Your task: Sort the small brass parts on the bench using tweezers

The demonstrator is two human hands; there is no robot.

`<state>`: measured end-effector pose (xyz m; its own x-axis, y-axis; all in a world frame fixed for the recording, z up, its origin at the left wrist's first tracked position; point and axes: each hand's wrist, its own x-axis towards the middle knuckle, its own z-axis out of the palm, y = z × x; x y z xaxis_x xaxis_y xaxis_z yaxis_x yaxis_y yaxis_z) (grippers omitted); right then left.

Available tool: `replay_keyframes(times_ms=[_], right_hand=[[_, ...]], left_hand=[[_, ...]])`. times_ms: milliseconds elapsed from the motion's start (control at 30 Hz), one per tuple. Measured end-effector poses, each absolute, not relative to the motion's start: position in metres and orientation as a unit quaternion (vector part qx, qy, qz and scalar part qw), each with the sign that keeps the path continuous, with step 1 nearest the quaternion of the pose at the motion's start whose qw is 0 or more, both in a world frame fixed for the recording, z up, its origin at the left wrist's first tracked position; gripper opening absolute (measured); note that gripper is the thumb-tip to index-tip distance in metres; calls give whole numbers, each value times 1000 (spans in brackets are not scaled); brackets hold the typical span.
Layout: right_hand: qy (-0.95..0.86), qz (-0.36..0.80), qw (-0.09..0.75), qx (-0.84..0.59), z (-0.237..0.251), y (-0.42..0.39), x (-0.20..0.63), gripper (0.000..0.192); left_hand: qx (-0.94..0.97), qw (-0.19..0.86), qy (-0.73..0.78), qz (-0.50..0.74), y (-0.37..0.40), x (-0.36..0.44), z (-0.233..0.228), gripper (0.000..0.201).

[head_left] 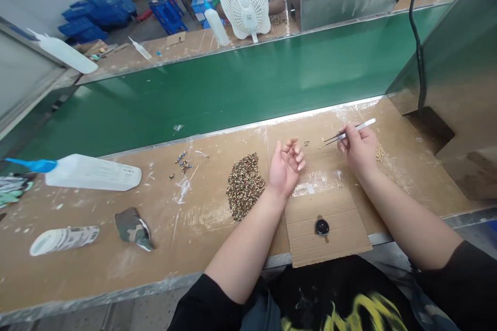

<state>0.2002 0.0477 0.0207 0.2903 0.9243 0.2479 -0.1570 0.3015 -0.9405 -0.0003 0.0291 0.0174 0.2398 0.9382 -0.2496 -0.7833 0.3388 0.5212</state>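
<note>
A person at a cardboard-covered workbench (pixel 116 269) sorts tiny metal parts with tweezers.

Head view: the pile of small brass-coloured parts (pixel 244 186) is the landmark. Just right of it, the left hand (pixel 285 165) rests palm up, fingers loosely curled, holding nothing that can be seen. Further right, the right hand (pixel 359 150) pinches silver tweezers (pixel 349 131), tips pointing back toward the pile. A black disc (pixel 322 227) lies nearer the person, right of the pile. A white squeeze bottle (pixel 93 172) lies well left.
</note>
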Motion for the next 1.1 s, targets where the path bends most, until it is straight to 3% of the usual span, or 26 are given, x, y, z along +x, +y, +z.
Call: replay_keyframes(times_ms=[100, 367, 1100], right_hand=[[-520, 397, 619, -435, 23, 34, 191, 42], [-644, 370, 556, -372, 26, 26, 182, 28], [-669, 363, 515, -395, 25, 27, 181, 29]], left_hand=[[92, 787, 264, 549, 32, -3, 26, 62], [108, 846, 246, 460, 22, 4, 29, 85], [134, 854, 236, 443, 18, 7, 25, 71]])
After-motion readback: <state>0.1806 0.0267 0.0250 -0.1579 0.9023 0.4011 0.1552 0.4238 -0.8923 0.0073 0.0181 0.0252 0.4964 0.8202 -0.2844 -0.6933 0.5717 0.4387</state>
